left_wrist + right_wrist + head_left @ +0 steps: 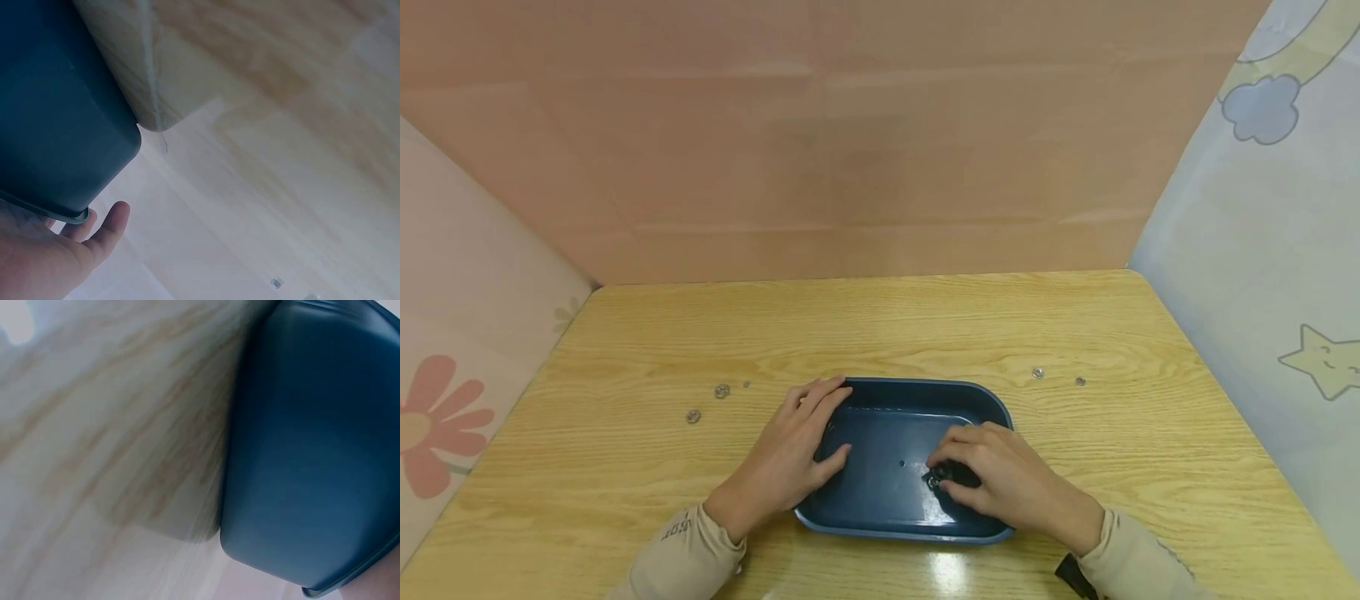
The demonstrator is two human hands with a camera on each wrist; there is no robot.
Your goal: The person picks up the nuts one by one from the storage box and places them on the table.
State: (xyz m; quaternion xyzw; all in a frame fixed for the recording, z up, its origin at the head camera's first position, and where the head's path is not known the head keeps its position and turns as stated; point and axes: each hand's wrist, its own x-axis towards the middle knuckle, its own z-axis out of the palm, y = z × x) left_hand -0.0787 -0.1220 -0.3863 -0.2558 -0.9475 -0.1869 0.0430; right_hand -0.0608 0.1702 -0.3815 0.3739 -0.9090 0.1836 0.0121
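Note:
A dark blue plastic basin [880, 533] stands on the table in front of me. My left hand [790, 450] rests over its left rim, with the thumb inside and the fingers extended; in the left wrist view, fingers [109, 234] show past the rim. Inside the right part of the basin, my right hand [992, 467] has its fingers and thumb curled around small shiny metal nuts [933, 482]. The fingers partly hide them, so their number is unclear. The right wrist view shows mostly the basin's outer wall [306, 450].
Left of the basin lie metal nuts [722, 391] of differing sizes. To the right, near the back, are two more nuts, one silvery nut [1038, 372] and one smaller nut [1080, 381]. A black object [1073, 575] shows beside the right sleeve. Papered walls enclose the wooden table [880, 325].

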